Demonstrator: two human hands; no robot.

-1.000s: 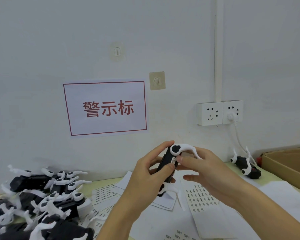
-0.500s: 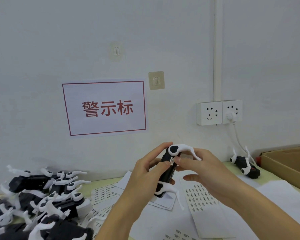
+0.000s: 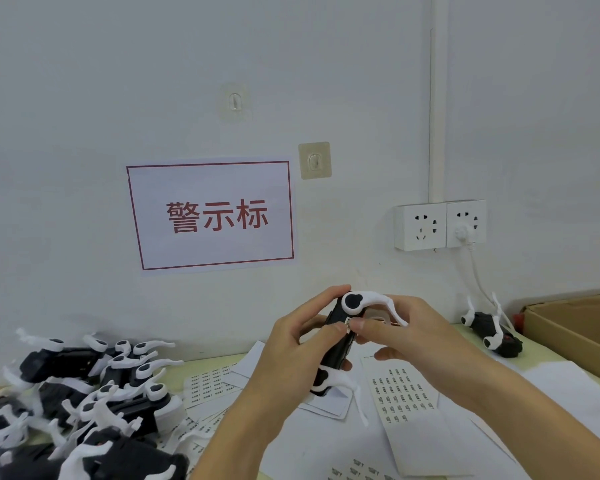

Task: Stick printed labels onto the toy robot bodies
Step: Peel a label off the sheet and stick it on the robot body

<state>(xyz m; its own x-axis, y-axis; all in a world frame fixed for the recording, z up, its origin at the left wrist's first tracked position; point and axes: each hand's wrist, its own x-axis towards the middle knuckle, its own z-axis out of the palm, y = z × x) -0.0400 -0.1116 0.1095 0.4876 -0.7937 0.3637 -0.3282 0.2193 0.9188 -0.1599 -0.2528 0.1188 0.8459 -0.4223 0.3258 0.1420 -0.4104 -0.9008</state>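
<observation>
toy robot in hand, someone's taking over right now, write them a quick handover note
Left hand: wrapped around the black toy robot body, held nearly upright above the table.
Right hand: thumb and forefinger pressing a small label onto the side of the body near its top.
Label sheets lie on the table under the hands. A pile of robot bodies sits on the left; one separate body lies on the right beside the cardboard box.
Done: label placed on this body.
Left: finish pressing it, set the body aside, take the next. Whether the pile is labelled cannot be told.

Toy pile (image 3: 84, 393) crowds left; cardboard box (image 3: 575, 334) blocks right; sheets (image 3: 413, 410) between lie flat
</observation>
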